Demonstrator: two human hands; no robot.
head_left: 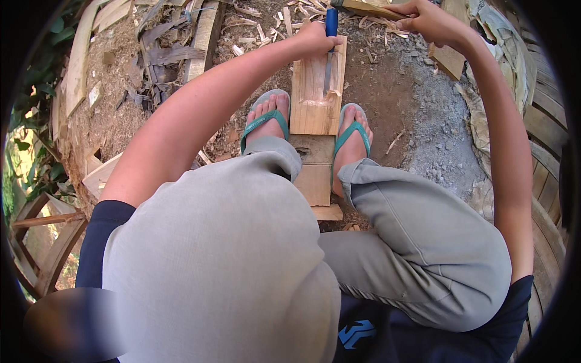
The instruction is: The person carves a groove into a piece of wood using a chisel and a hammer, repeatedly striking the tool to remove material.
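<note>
My left hand [313, 40] is closed around the blue handle of a chisel [327, 75]. The chisel leans nearly upright, its blade tip down at the near end of a shallow recess cut in a wooden board [315, 124]. A curled shaving sits by the tip. Up and to the right, my right hand [417, 21] grips a wooden-handled tool [366, 8]. This tool points left toward the top of the chisel handle; its far end is darker and too close to the picture edge to name. The two tools appear apart.
My sandalled feet [269, 118] flank the board, which lies on wooden pieces [313, 183]. Shavings [245, 42] and scraps scatter beyond. A plank [206, 39] lies left, grey rubble [439, 145] right. Slatted wooden furniture [548, 130] stands at the right edge, a wooden frame [51, 242] at left.
</note>
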